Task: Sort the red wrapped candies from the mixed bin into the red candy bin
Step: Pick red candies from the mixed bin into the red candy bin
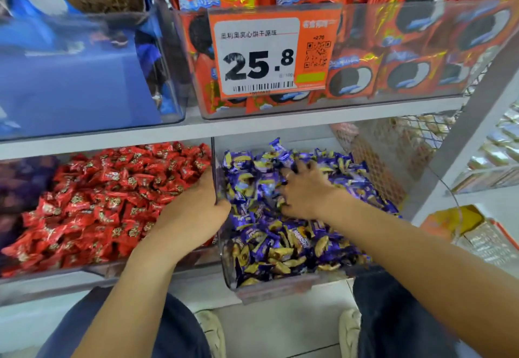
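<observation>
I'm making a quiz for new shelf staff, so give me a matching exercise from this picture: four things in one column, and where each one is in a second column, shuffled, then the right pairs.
Things:
1. left hand
2. right hand
3. price tag
4. red candies

Places:
A. on the front of the upper bin of red cookie packs
B. in the lower left bin
C. spread on the purple candies in the lower right bin
D. at the clear wall between the two lower bins

Pairs: 1-D, 2-C, 3-A, 4-B
</observation>
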Available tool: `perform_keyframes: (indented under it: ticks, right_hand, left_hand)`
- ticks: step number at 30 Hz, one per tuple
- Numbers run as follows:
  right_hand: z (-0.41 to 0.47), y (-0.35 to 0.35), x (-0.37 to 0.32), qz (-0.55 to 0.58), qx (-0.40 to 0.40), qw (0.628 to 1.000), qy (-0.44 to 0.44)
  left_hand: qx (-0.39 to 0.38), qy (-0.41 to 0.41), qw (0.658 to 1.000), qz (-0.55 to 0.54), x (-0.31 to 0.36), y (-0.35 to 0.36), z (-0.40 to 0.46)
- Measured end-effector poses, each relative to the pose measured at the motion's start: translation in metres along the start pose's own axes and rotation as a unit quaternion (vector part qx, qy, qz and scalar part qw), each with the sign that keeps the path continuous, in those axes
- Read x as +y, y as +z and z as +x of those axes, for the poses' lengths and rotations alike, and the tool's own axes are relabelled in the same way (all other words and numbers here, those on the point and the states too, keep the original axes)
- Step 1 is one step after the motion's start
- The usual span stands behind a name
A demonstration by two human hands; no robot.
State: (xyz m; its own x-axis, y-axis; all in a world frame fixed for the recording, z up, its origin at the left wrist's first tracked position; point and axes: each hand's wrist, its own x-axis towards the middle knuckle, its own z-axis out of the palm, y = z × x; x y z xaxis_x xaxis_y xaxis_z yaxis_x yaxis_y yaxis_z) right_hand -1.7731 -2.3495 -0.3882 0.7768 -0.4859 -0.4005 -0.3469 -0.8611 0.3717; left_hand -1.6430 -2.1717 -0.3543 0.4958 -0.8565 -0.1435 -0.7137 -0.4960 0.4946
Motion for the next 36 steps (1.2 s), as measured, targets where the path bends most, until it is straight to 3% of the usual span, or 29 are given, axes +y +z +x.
perform_keyframes:
  ticks: [5,12,14,16,19,21,24,27,30,36]
  right_hand:
    - [-0.017,0.024,0.049,0.072,0.009,0.995,0.066]
    - [-0.048,0.019,0.084,0.158,-0.050,0.983,0.083]
    - [-0.060,0.015,0.084,0.162,-0.016,0.984,0.071]
    - [-0.070,0.012,0.073,0.185,0.094,0.978,0.013]
    - [-0.077,0.015,0.036,0.184,0.224,0.945,-0.151]
    - [-0.073,0.022,0.009,0.154,0.231,0.931,-0.238]
    - [-0.056,0.027,-0.021,0.119,0.158,0.932,-0.303]
    - [-0.034,0.022,-0.032,0.045,0.119,0.954,-0.271]
    - [-0.015,0.015,-0.015,-0.029,0.108,0.977,-0.184]
    - [-0.006,0.022,0.028,-0.012,0.121,0.991,-0.064]
  left_hand:
    - [0.007,0.018,0.999,-0.025,-0.001,0.002,0.001]
    - [0.009,0.015,1.000,-0.013,0.001,0.004,0.002]
    - [0.007,0.015,1.000,-0.003,0.001,0.004,0.002]
    - [0.006,0.017,1.000,-0.005,0.004,0.003,0.001]
    - [0.009,0.009,1.000,-0.013,0.007,0.002,0.001]
    - [0.009,0.004,1.000,-0.016,0.008,0.003,0.001]
    - [0.005,-0.001,1.000,-0.027,0.008,0.004,0.000]
    - [0.003,-0.001,1.000,-0.028,0.006,0.003,0.001]
    - [0.005,0.005,0.999,-0.041,0.006,0.002,0.000]
    - [0.004,0.009,0.999,-0.037,0.004,0.003,0.001]
